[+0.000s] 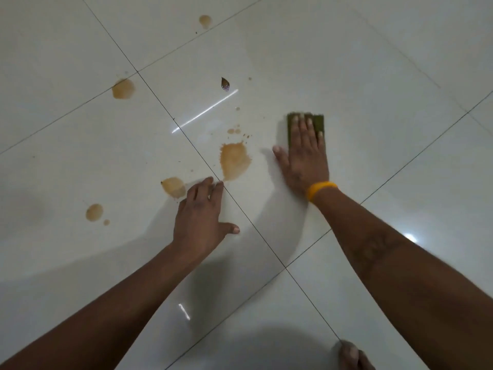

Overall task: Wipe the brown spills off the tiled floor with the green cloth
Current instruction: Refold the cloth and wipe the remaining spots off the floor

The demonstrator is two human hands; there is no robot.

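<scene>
Under right hand (pixel 304 153) fingers (pixel 301 124) | green cloth (pixel 318 122) | apparently pressed flat

I see two bare forearms reaching into view, with no sleeves showing on either one. The right hand (pixel 306 153) wears a plain, smooth yellow-orange wristband (pixel 321 190) snug at the wrist; I can make out no lettering on it. A faint, darker patterned marking (pixel 376 247) lies along the top of the right forearm, too blurred for me to read. The left hand (pixel 201 217) carries no rings, watch or band. At the bottom edge I glimpse bare toes (pixel 349 355).
</scene>
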